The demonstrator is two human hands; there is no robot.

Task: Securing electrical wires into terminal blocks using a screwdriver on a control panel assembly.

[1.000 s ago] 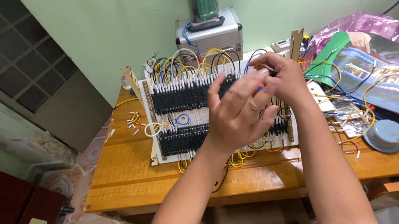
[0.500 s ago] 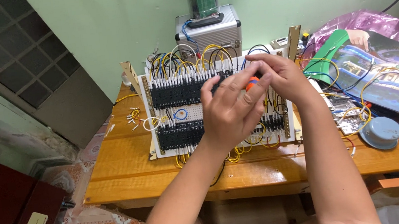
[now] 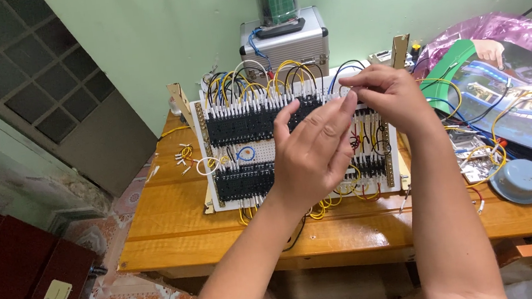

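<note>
Both hands are raised in front of a white wiring board (image 3: 226,199) that stands tilted on a wooden table (image 3: 175,233). The left hand (image 3: 312,152) has its back to the camera, fingers spread and loosely curled, the fingertips reaching toward the upper row of black terminal blocks (image 3: 243,124) on the board; whether it pinches anything cannot be told, since the palm side is hidden. The right hand (image 3: 388,94) is at the board's upper right, thumb and forefinger pressed together, probably on the end of a thin wire, though that end is too small to make out. Yellow, blue and white wires (image 3: 284,74) loop over the top of the board. Behind the board stands a silver metal case (image 3: 284,44). To the right of the board lie a glossy booklet (image 3: 521,107), a pink plastic bag (image 3: 499,26) and a round grey cap (image 3: 518,179). Left of the board, small white wire bits (image 3: 182,159) lie scattered.
</note>
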